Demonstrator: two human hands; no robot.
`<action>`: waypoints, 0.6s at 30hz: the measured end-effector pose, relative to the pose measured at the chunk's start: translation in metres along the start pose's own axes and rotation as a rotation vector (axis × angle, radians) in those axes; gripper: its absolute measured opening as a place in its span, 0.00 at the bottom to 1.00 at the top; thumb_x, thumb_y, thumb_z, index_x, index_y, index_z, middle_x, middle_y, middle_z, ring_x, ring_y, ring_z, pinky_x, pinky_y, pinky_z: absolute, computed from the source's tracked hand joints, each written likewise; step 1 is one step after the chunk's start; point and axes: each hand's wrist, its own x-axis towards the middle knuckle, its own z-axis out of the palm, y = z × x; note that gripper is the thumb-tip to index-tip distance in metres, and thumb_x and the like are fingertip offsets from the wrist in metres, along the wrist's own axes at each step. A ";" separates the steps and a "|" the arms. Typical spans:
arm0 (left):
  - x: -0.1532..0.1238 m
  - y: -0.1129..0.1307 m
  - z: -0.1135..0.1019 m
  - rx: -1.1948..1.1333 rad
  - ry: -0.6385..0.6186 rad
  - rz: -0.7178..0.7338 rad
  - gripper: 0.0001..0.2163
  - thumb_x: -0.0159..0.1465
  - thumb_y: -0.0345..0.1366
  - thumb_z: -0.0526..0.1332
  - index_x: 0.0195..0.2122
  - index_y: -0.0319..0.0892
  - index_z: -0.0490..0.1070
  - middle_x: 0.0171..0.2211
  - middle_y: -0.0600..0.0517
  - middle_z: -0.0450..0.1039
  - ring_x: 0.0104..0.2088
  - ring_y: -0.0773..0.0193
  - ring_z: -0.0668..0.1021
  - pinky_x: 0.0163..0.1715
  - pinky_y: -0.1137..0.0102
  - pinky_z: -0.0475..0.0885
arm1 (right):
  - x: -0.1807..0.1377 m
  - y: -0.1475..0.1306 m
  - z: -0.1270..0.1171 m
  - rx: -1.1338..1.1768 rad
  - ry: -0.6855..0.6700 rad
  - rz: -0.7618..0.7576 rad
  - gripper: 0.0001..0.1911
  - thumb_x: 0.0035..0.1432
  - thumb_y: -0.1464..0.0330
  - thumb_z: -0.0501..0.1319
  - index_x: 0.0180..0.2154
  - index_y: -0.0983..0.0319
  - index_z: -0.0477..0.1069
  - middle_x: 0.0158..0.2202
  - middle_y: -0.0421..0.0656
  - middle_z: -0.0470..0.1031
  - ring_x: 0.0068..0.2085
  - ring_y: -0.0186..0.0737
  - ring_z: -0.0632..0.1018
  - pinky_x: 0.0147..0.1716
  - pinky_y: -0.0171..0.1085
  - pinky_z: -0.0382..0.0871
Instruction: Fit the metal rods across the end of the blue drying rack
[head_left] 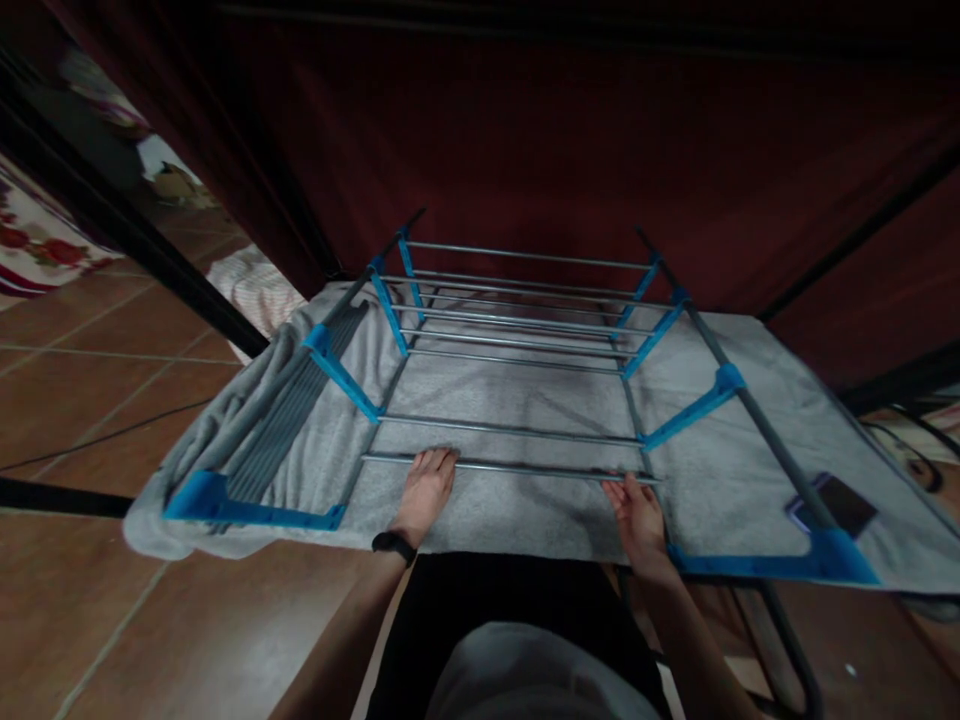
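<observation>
A partly assembled rack of grey poles and blue plastic brackets (341, 375) lies on a grey cloth (517, 520) in front of me. Thin metal rods run across it between the two sides. My left hand (426, 492), with a black band on the wrist, is closed over the nearest metal rod (525, 468), left of its middle. Close to that rod's right end, my right hand (636, 512) has its fingers curled round it. Blue corner pieces (832, 558) sit at the near ends of the side poles.
Several loose grey rods (300, 405) lie bundled by the left side pole. A phone (832, 505) rests on the cloth at the right, partly behind the right pole. A dark red curtain (510, 140) hangs behind. Tiled floor (112, 590) shows at the left, crossed by a black cable.
</observation>
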 end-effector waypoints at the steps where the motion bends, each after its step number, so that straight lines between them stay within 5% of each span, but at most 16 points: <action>1: 0.000 -0.001 0.001 -0.003 0.004 0.007 0.15 0.72 0.30 0.51 0.52 0.42 0.75 0.50 0.43 0.78 0.50 0.51 0.77 0.53 0.56 0.71 | -0.001 -0.001 0.002 0.006 0.001 0.004 0.22 0.41 0.60 0.78 0.28 0.57 0.67 0.28 0.35 0.77 0.34 0.39 0.82 0.45 0.43 0.82; 18: 0.004 -0.006 -0.002 -0.036 0.054 0.074 0.17 0.73 0.35 0.48 0.55 0.41 0.73 0.47 0.42 0.80 0.47 0.48 0.78 0.48 0.55 0.71 | -0.003 -0.010 0.013 -0.005 -0.040 0.088 0.17 0.43 0.60 0.76 0.28 0.56 0.70 0.31 0.40 0.81 0.39 0.43 0.84 0.48 0.44 0.81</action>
